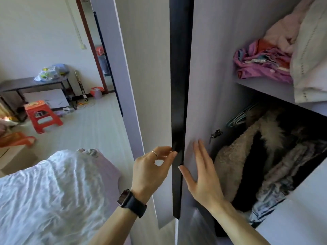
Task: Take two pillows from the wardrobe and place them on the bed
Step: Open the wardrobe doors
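Pale walls and a pale floor enclose a bedroom, and the wardrobe [212, 68] fills the right side and stands open. Its upper shelf [261, 89] carries a plump white bundle [309, 64] that overhangs the shelf front; whether this is a pillow or a quilt I cannot tell. A pink fluffy bundle [283, 32] lies behind it and a purple cloth [261, 66] beside it. Below the shelf hang coats [247, 165], with teal hangers [237, 119] at their left. At lower left, well apart from the shelf, is the bed [109, 174], covered by a crumpled white quilt [44, 200]. Far left, by the wall, a dark table [26, 84] carries plastic bags [51, 73], and a red stool [43, 115] stands on the floor in front of it. At the centre, the left hand [150, 168] has its grip closed on the black door edge [178, 85], with thumb and fingertips pinching it. Just right of that edge, the right hand [203, 175] has its grip apart, fingers straight, holding nothing, the palm turned to the grey panel; whether it touches the panel I cannot tell. A dark watch [131, 203] sits on the left wrist and a thin ring [154, 153] on one finger.
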### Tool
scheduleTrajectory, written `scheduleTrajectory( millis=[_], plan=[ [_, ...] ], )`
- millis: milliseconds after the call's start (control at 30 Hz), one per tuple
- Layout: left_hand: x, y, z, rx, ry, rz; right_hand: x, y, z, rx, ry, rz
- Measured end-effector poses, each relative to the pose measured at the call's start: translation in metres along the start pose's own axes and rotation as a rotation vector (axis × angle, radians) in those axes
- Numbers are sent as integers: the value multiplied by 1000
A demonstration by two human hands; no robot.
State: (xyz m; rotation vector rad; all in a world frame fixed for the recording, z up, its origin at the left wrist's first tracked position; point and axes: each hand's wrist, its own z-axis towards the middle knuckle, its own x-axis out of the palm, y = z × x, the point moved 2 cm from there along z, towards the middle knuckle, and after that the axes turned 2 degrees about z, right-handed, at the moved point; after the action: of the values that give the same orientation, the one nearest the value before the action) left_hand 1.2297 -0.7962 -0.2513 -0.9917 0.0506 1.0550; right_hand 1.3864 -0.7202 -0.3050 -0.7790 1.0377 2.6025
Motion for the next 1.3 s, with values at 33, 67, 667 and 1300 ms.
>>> scheduleTrajectory(
  millis=[33,67,667,1300],
  plan=[
    [-3,1,1,-24,6,39,6,1,4,-1,31,-16],
    [-5,1,2,-47,18,80,11,2,8,10,60,-24],
    [0,29,16,-269,-95,126,-28,-25,-1,104,92,10],
    [251,-193,5,182,725,-526,-289,-72,-89,350,-591,-1176]
  ],
)
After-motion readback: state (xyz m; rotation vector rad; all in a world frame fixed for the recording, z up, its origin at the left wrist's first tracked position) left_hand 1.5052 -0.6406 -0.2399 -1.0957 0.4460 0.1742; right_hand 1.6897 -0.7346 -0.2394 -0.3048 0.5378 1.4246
